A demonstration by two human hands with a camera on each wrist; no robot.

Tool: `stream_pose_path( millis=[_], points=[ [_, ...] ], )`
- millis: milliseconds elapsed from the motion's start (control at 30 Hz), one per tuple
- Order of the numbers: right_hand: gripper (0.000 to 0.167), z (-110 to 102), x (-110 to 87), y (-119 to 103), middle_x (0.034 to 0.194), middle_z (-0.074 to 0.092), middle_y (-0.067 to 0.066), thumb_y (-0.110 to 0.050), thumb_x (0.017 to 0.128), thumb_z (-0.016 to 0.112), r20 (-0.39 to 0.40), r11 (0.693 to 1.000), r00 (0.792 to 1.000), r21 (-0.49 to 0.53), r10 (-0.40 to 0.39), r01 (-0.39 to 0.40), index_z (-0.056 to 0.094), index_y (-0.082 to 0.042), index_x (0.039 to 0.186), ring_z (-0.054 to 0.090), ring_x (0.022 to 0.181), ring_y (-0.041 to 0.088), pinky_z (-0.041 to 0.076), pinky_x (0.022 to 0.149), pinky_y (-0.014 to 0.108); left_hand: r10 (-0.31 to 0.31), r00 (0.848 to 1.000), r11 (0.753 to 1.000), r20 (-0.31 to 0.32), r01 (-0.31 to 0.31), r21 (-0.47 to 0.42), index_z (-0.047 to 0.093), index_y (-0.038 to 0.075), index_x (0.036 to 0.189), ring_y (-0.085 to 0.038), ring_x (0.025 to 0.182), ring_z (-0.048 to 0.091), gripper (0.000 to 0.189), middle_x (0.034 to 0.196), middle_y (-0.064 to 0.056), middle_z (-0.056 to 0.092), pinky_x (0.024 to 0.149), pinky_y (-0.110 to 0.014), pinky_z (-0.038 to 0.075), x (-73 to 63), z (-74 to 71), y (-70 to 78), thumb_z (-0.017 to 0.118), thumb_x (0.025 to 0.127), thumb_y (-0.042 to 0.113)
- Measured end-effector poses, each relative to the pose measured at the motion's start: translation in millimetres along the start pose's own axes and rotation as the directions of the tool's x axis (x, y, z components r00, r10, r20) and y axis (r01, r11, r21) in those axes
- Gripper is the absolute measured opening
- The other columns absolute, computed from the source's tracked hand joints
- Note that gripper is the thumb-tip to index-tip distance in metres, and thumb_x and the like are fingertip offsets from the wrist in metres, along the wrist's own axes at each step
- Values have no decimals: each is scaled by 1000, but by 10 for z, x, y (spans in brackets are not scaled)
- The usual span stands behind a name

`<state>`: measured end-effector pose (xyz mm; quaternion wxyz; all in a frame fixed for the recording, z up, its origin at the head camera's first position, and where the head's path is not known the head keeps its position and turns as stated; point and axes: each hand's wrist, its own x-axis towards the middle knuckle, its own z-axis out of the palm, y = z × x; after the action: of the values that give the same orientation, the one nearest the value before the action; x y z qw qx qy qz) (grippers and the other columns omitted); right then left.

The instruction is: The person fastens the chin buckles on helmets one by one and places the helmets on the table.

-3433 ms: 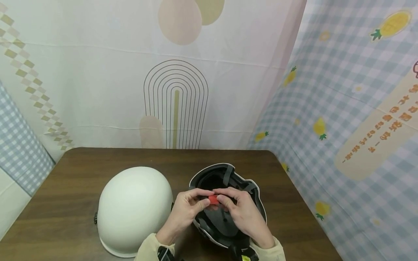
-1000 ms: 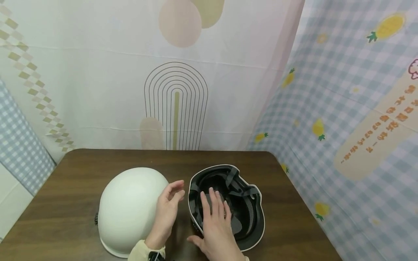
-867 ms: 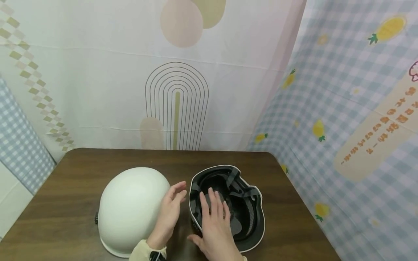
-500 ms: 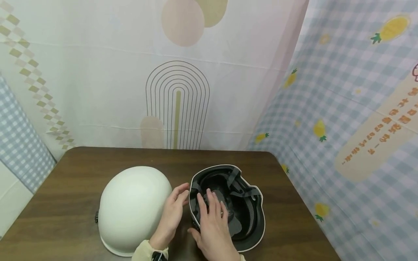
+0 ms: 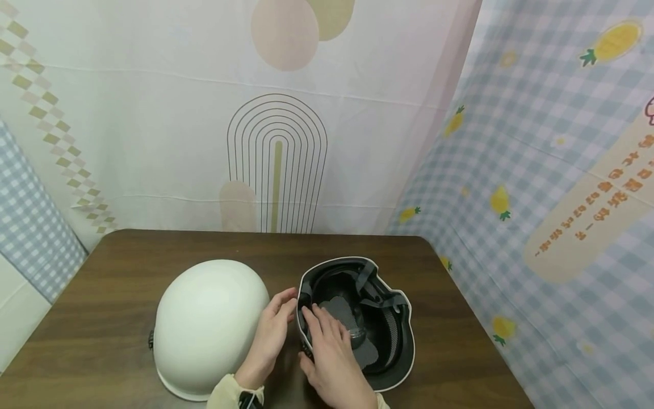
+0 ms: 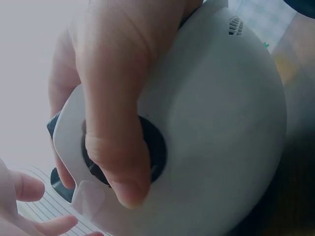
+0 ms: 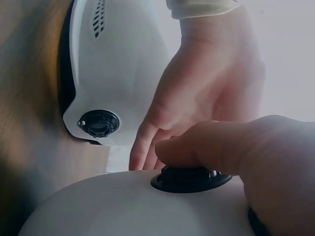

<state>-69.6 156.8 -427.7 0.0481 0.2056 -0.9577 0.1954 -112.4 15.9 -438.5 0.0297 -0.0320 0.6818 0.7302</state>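
Note:
In the head view, an upturned white helmet point(image 5: 393, 369) with black lining and straps rests on the table. My right hand point(image 5: 334, 360) grips its left wall, fingers inside the shell and thumb outside. Both wrist views show that thumb point(image 6: 120, 157) lying on a round black knob point(image 7: 189, 181) on the helmet's outer side. My left hand point(image 5: 269, 329) stands between the two helmets, fingers extended and tips right at the rim of the upturned one. A second white helmet point(image 5: 209, 324) sits dome up beside my left hand.
The brown wooden table point(image 5: 276, 250) has its far edge against a pale printed curtain point(image 5: 168, 142). A blue checked cloth point(image 5: 511, 170) hangs along the right side. The second helmet's own black knob point(image 7: 100, 124) shows in the right wrist view.
Earlier both hands pinched a small red piece over the upturned helmet, which has since turned. Lately my right hand's fingers moved left against the inner wall, while my left hand moved right to the rim.

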Motion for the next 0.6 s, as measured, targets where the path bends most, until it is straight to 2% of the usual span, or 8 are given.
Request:
stream_pose_path(
  millis=[300, 467, 600],
  points=[
    [72, -75, 7, 6, 152, 35, 10, -16, 87, 71, 50, 994, 999, 112, 7, -13, 34, -15, 149, 34, 138, 30, 30, 103, 60, -20, 1000, 1000, 11, 20, 3, 48, 0, 139, -35, 124, 49, 45, 142, -19, 47, 103, -54, 36, 26, 3, -43, 44, 104, 28],
    [70, -114, 28, 7, 151, 38, 9, -15, 87, 71, 16, 981, 1000, 195, 11, -14, 36, -13, 148, 35, 137, 29, 31, 101, 60, -34, 999, 999, 13, 34, 3, 44, -2, 141, -37, 129, 44, 50, 145, -21, 42, 103, -55, 35, 40, 2, -75, 40, 105, 32],
    [69, -149, 38, 17, 150, 40, 6, -15, 87, 71, -6, 966, 1000, 258, 27, -24, 38, -15, 148, 35, 137, 25, 30, 101, 59, -27, 999, 999, 33, 29, -41, 37, -7, 144, -38, 135, 37, 59, 148, -24, 37, 105, -53, 35, 45, 5, -95, 37, 106, 38]
  ],
)
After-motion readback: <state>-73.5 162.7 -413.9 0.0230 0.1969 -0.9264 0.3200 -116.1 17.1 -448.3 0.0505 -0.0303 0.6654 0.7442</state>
